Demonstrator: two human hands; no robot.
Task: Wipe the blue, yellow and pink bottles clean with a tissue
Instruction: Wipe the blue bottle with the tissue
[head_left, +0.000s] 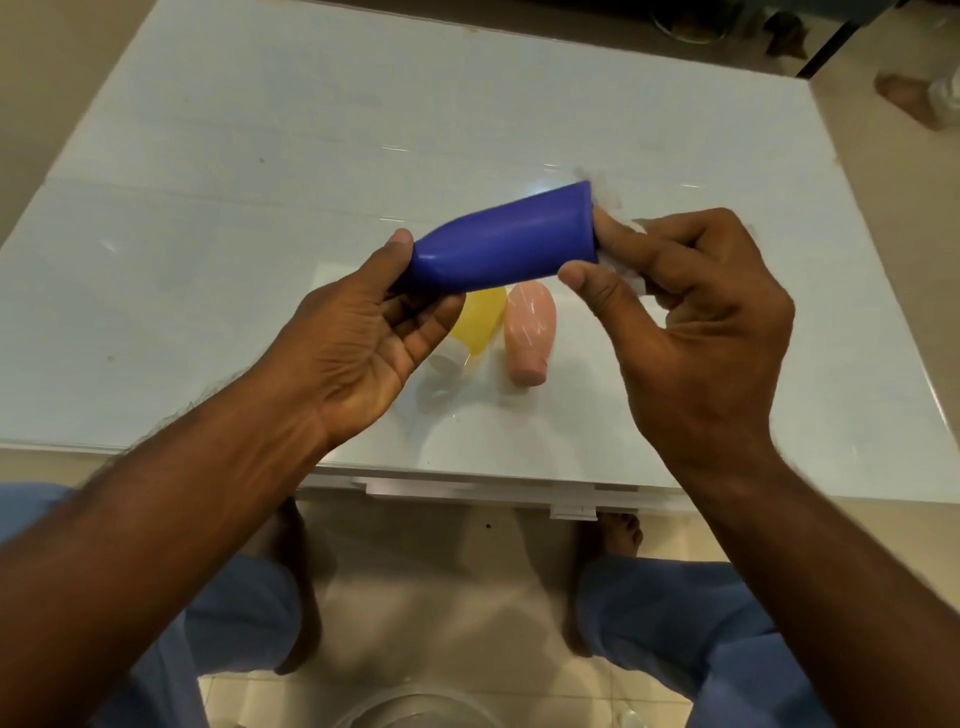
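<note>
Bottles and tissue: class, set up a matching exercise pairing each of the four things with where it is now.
Things:
1. blue bottle
2. yellow bottle
3. pink bottle
4. tissue

Places:
A. lying on the table, partly hidden under the left hand
B. held in the air between both hands
C. pinched in the right hand
D. lying on the table, in full view

Pairs: 1-B, 2-A, 3-D, 4-C

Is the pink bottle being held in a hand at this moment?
No, the pink bottle lies on the table beside the yellow bottle, while the left hand holds the blue bottle.
</note>
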